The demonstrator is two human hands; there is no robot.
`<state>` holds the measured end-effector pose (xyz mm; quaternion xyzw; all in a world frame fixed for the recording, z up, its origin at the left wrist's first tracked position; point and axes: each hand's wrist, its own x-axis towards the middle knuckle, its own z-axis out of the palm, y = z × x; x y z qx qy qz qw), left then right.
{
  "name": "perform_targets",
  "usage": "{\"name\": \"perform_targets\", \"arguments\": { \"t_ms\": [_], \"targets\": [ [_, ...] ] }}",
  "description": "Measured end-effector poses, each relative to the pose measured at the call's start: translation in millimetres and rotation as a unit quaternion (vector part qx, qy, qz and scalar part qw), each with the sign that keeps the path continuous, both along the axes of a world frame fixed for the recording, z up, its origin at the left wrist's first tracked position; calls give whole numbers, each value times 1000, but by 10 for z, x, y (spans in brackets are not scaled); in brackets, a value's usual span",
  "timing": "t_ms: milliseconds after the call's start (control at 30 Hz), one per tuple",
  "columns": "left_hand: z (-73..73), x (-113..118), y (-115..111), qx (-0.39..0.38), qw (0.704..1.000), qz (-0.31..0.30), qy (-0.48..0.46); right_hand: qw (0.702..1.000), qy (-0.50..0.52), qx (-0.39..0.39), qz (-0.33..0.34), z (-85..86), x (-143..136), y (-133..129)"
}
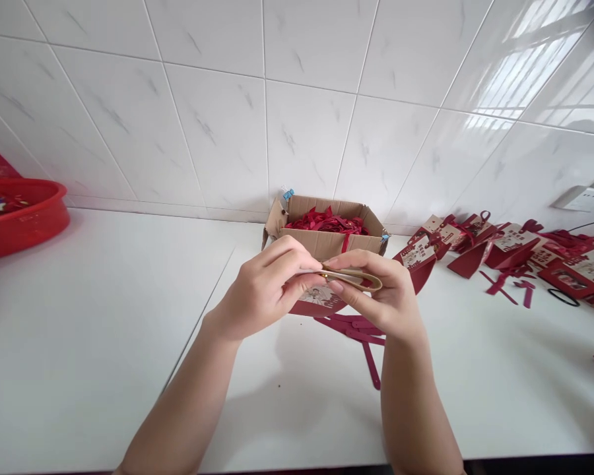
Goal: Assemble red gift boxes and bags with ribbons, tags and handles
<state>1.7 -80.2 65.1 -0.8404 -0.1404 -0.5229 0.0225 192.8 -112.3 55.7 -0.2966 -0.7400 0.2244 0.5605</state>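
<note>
Both hands meet above the table, pinching a thin cream-coloured folded card (pixel 373 282) seen edge-on. My left hand (pixel 260 287) grips its left end between thumb and fingers. My right hand (pixel 389 297) holds the other side, where the card bends round in a loop. A tiny gold-coloured piece (pixel 323 276) shows between the fingertips; its kind is unclear. Just beneath the hands is a dark red printed gift box (pixel 317 305), partly hidden by them. Several flat dark red straps (pixel 371 366) lie loose in front of it, some behind my right forearm.
Against the tiled wall stands an open cardboard box (pixel 321 245) filled with red ribbon pieces (pixel 327 221). Several red gift boxes with bows (pixel 517 243) are grouped at the right, near a black ring (pixel 563 297). A red plastic basin (pixel 30 221) sits at the far left.
</note>
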Motion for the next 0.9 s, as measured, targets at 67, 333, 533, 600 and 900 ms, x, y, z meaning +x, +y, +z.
{"name": "perform_targets", "arguments": {
  "t_ms": [67, 333, 533, 600, 900],
  "targets": [
    [0, 5, -3, -2, 1000, 8, -5, 1000, -3, -1, -3, -5, -1, 3],
    [-4, 2, -26, -113, 993, 22, 14, 999, 7, -39, 32, -3, 14, 30],
    [-18, 6, -21, -194, 980, 11, 44, 997, -32, -66, 12, -2, 60, 65],
    [-21, 20, -20, -211, 976, 15, 47, 997, -39, -71, 2, -11, 60, 72],
    [-14, 43, -33, -290, 954, 30, 63, 993, -40, -107, -14, -46, 40, 92]
  ]
}}
